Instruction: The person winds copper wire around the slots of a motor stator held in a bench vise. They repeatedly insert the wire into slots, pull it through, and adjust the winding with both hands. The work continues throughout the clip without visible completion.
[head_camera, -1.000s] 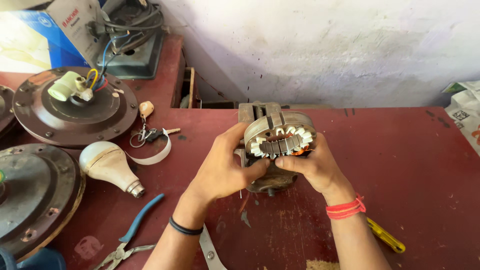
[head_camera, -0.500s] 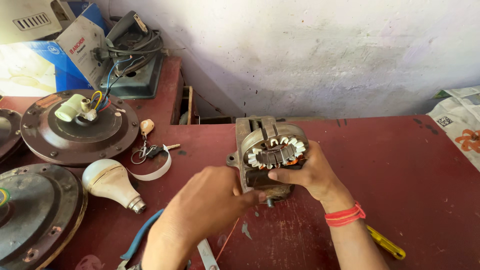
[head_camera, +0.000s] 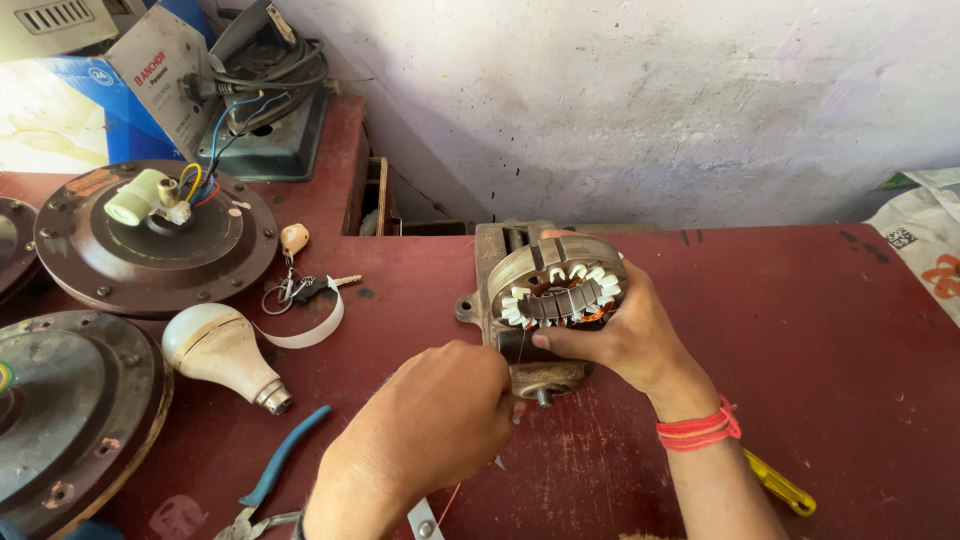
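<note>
Head view: right hand (head_camera: 625, 335) grips the motor stator (head_camera: 548, 297) from its right side, thumb across the front windings, holding it upright on the red table (head_camera: 820, 330). Left hand (head_camera: 430, 425) is closed into a fist just below-left of the stator, pinching a thin wire (head_camera: 521, 345) that runs up to it. White bulb (head_camera: 220, 352) lies well left of the stator; blue-handled pliers (head_camera: 275, 475) lie below-left; a fan motor housing (head_camera: 155, 240) sits far left.

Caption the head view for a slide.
Right hand steadies a motor stator on a red table while the left hand pinches near its base.
</note>
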